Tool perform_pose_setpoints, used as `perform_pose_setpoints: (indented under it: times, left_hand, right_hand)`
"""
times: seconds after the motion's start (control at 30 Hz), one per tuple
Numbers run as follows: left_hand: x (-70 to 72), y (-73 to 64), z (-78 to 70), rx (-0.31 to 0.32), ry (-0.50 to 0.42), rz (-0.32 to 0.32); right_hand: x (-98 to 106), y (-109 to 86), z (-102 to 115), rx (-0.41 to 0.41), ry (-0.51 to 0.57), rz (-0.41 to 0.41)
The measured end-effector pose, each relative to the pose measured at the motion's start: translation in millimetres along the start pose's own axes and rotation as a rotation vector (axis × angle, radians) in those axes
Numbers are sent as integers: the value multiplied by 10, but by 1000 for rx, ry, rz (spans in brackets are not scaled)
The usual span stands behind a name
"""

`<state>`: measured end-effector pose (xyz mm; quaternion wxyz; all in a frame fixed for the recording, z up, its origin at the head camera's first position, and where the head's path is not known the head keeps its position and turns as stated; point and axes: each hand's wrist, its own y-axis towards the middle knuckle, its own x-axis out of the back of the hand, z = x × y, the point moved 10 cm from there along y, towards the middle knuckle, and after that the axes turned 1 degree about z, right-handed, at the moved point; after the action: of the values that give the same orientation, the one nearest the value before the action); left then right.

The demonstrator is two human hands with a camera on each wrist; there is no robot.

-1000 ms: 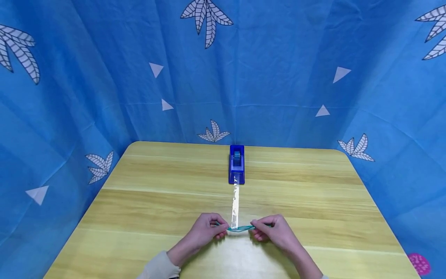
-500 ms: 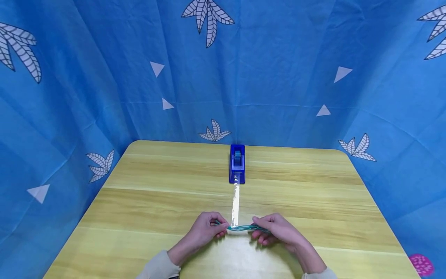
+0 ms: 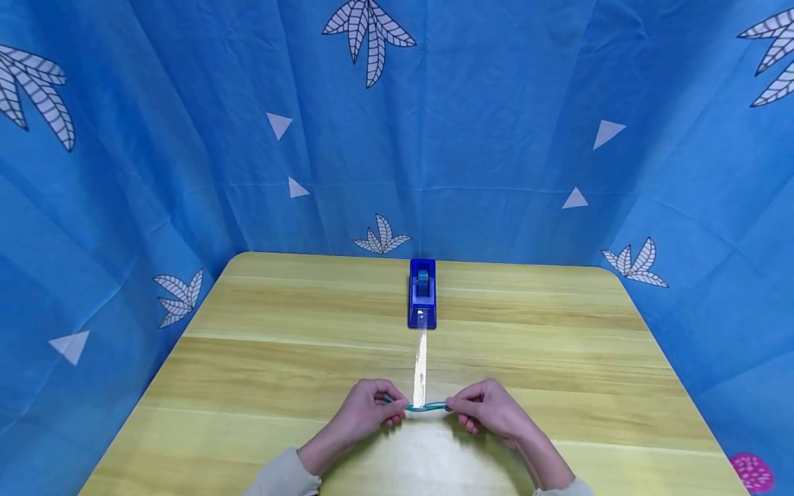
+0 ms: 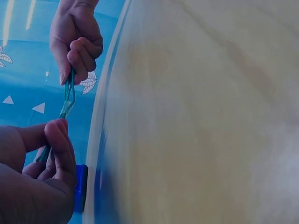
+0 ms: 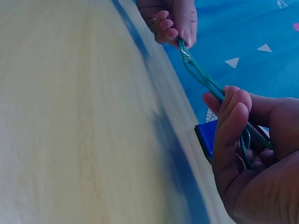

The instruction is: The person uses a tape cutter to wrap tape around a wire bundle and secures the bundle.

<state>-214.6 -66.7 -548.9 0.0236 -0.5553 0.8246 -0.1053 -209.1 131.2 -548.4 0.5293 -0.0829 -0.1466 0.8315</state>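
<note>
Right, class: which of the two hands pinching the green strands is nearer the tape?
The left hand: only a short stretch of green strands lies between it and the tape; the stretch to the right hand is visibly longer.

From where I stand, I see a pale greyish left sleeve (image 3: 287,475), a matching right sleeve (image 3: 564,488), left hand (image 3: 373,406) and right hand (image 3: 488,408) bare.

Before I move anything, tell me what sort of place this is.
Likely a curtained-off work booth: patterned blue fabric hangs behind and on both sides of a wood-grain tabletop, and a blue tape dispenser stands near its far edge.
</note>
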Motion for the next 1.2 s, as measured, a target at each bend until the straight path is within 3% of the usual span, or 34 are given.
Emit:
perform_pose_setpoints:
  times: [0.33,0.6,1.0,1.2]
  left_hand:
    - [-40,6,27,58,-89,35]
    - [-61,7,64,57,-133,40]
    - [-36,-24,10,-14,-60,-17]
    - [-3,-23,-79,-61,4,-52]
  right_hand:
    - [47,-26,90,89,-55,-64]
    - [15,-58,122,126,-105,-72]
    - [-17,-38,142,133,-132,-37]
    - [-25,11,102,46,-93,-7]
